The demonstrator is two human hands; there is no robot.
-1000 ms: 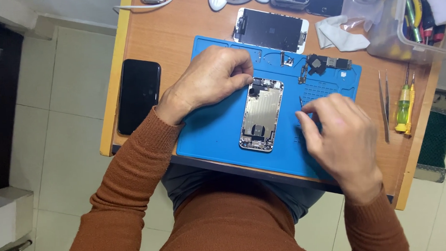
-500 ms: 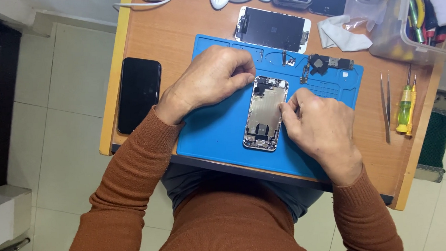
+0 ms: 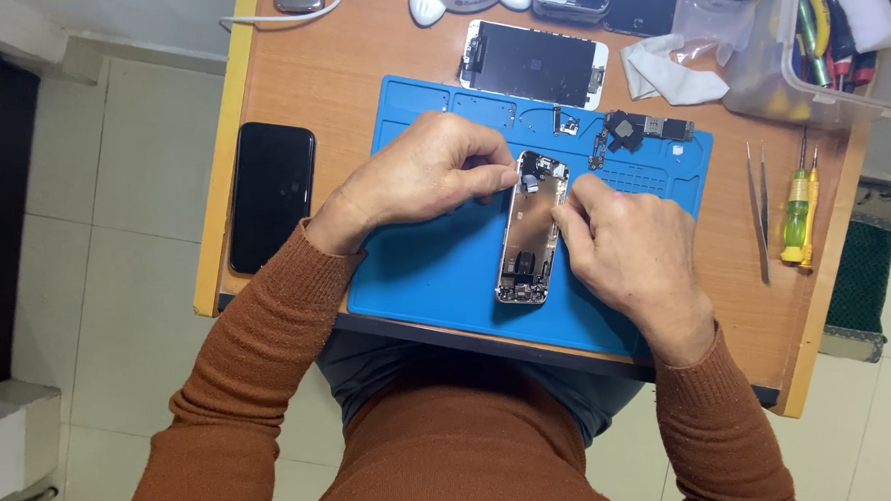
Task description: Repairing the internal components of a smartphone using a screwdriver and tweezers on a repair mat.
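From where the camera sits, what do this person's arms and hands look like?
Both arms wear long, rust-brown knitted sleeves with ribbed cuffs ending at the wrists. The left hand and right hand are bare: no gloves, rings or watch visible.

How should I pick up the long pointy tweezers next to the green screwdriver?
Pinch the tweezers around the middle of their thin legs, coming straight down from above. They lie flat on the wooden desk, with the green screwdriver close on one side, so the bare side toward the blue mat looks easier.
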